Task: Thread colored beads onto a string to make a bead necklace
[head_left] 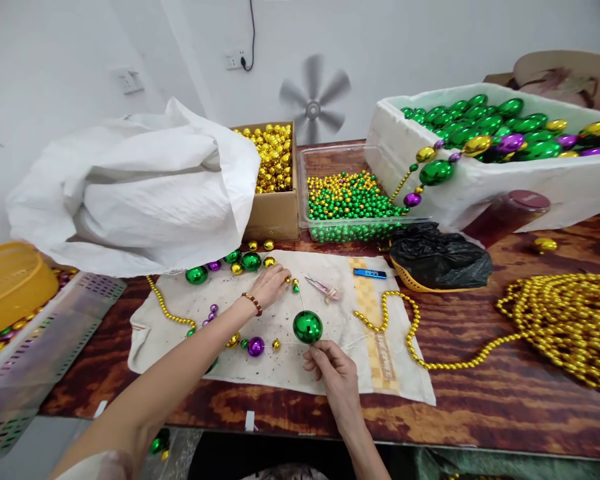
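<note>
A dark wooden worktop (505,393) fills the lower frame. At upper left a big white woven sack (140,187) slumps over it, and at upper right a white foam box (505,180) holds large green, gold and purple baubles, a short strand of them spilling over its near wall. Between the two stand a cardboard box of gold balls (275,167) and a clear tub of small green and gold beads (350,200). A heaped coil of gold bead chain (570,320) lies at right, one end trailing left onto the white cloth (330,367) spread at centre. A black plastic bag (440,260) sits in a yellow tray above the cloth's right edge, and a yellow basket (10,280) is at far left. On the cloth, the right hand (335,373) at lower centre has its grip pinched just under a large green ball (308,327), touching it; whether it grasps the ball or a thread there cannot be told. The left hand (273,283), wearing a bead bracelet, reaches up the cloth, fingertips closed on a small gold bead (288,278). Loose balls lie near it, a purple ball (255,345) below, and a small blue tool (370,273) to the right.
</note>
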The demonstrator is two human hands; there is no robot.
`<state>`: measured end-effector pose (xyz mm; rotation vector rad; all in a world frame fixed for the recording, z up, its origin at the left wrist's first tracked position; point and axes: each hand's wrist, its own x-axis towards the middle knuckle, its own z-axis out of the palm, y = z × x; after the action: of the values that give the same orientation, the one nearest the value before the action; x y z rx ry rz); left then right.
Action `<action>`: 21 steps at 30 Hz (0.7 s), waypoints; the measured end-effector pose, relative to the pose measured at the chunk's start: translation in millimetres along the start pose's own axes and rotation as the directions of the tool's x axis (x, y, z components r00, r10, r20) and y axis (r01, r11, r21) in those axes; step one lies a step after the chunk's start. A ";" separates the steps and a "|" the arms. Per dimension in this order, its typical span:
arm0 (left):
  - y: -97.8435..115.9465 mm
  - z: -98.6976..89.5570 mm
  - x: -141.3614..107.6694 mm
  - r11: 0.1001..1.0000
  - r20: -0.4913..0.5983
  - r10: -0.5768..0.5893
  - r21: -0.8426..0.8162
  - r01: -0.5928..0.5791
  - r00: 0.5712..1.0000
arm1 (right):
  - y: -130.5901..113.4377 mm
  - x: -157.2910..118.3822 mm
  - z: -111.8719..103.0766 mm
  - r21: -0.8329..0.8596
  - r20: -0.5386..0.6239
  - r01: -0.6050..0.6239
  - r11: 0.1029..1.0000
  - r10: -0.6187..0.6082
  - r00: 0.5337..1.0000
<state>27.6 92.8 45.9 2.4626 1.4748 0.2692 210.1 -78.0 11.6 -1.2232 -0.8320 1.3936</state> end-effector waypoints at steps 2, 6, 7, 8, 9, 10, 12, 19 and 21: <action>-2.2 -3.8 -2.2 1.000 0.009 -0.003 0.012 0.003 1.000 | 0.9 -0.1 -0.3 -0.008 0.005 -0.002 1.000 0.002 1.000; -13.1 -24.6 -18.6 0.999 0.013 -0.022 0.030 0.022 1.000 | 1.7 -1.0 0.3 -0.021 0.014 0.011 1.000 -0.011 1.000; -17.4 -32.5 -25.8 0.999 0.007 -0.037 0.034 0.037 0.999 | 1.6 -1.2 0.5 -0.025 0.018 0.011 1.000 -0.011 1.000; -22.4 -41.1 -34.2 0.997 0.000 -0.061 0.044 0.061 0.998 | 1.4 -1.4 0.5 -0.027 0.020 0.009 1.000 -0.008 1.000; -28.1 -49.6 -43.6 0.994 -0.001 -0.094 0.062 0.094 0.996 | 1.1 -1.4 0.5 -0.029 0.021 0.006 1.000 -0.006 1.000; -34.3 -57.5 -53.8 0.987 0.005 -0.136 0.085 0.135 0.991 | 0.9 -1.5 0.4 -0.029 0.020 0.004 1.000 -0.004 1.000; -47.7 -69.3 -75.5 0.965 0.040 -0.243 0.108 0.238 0.969 | 0.7 -1.4 -0.2 -0.032 0.020 0.005 0.999 -0.004 1.000; -76.7 -63.4 -122.7 0.902 0.097 -0.424 -0.041 0.430 0.900 | 1.2 -0.5 -2.0 -0.065 0.036 0.011 0.998 -0.008 0.999; -77.4 -60.7 -123.1 0.886 0.060 -0.448 -0.107 0.452 0.892 | 0.8 -1.0 -1.9 -0.068 0.039 0.013 0.998 -0.010 0.999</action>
<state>-112.2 26.6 76.1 1.9475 1.8988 0.2109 211.7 -79.4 10.7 -1.2451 -0.9191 1.3928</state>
